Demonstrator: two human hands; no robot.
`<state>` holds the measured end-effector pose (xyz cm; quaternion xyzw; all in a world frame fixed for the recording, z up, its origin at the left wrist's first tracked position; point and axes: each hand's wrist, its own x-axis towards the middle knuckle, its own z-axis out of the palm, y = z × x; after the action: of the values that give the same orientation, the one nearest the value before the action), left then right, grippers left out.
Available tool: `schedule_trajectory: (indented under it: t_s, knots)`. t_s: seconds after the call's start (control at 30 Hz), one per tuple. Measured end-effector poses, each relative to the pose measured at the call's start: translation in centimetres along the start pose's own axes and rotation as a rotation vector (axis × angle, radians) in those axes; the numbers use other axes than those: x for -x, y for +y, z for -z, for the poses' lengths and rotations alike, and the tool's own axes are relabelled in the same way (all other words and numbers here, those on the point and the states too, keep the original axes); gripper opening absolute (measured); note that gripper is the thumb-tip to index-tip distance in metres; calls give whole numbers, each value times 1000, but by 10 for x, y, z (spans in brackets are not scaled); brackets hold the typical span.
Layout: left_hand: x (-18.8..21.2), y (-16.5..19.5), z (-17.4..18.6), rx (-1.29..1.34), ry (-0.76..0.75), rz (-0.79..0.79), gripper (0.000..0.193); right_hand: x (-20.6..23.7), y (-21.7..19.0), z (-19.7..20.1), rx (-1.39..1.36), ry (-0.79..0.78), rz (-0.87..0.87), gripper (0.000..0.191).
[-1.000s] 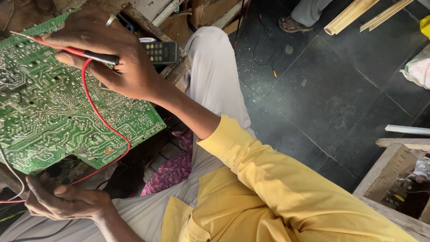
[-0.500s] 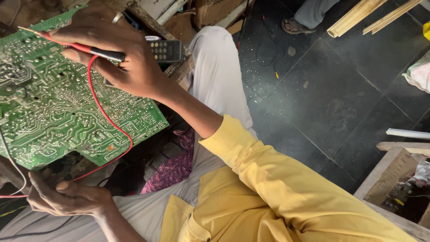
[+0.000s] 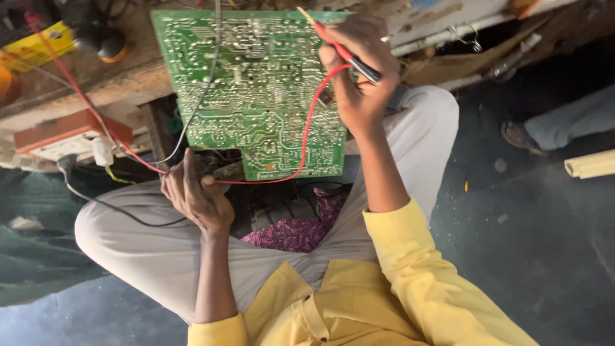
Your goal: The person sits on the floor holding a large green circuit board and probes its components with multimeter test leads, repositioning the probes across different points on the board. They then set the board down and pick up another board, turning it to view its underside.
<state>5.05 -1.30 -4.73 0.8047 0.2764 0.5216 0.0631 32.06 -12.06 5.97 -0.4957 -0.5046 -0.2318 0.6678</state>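
A green circuit board [image 3: 256,90] stands solder side up in front of my crossed legs. My right hand [image 3: 359,83] grips a red test probe [image 3: 346,52] with a black collar. The probe's tip points at the board's top right corner. A red lead [image 3: 306,138] curves from the probe down across the board and along its lower edge. My left hand [image 3: 195,195] is curled below the board's lower left edge, fingers closed round a dark part there. What that part is I cannot make out.
A wooden bench [image 3: 128,77] behind the board carries a yellow object [image 3: 45,41], an orange box [image 3: 70,128] and a white plug [image 3: 102,152]. A black cable [image 3: 122,214] crosses my left knee. Another person's sandalled foot [image 3: 517,134] and a pale wooden strip [image 3: 589,163] lie at right.
The view has swung left, so the board now sits in the middle. My left hand has risen to the board's lower edge. My right hand still holds the probe over the board.
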Motion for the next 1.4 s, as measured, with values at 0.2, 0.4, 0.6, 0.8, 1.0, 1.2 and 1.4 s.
schedule_trajectory:
  t_s: [0.2, 0.4, 0.6, 0.8, 1.0, 1.2, 1.4]
  knots:
    - [-9, 3, 5, 37, -34, 27, 52, -2, -4, 0, 103, -37, 7, 17]
    - [-8, -2, 7, 31, -52, 25, 49, -6, -13, -2, 180, -103, 24, 17]
    - [-4, -5, 7, 39, -75, 55, 49, -6, -14, -7, 175, -124, 35, 16]
    - [-3, -7, 7, 41, -88, 70, 48, -5, -12, -8, 168, -159, 46, 18]
    - [-4, -7, 8, 44, -83, 62, 47, -6, -11, -8, 194, -182, 58, 19]
    - [-5, -6, 9, 50, -83, 56, 46, -6, -12, -8, 193, -192, 54, 19]
    - [-6, -6, 10, 57, -78, 47, 46, -5, -13, -9, 203, -179, 36, 18]
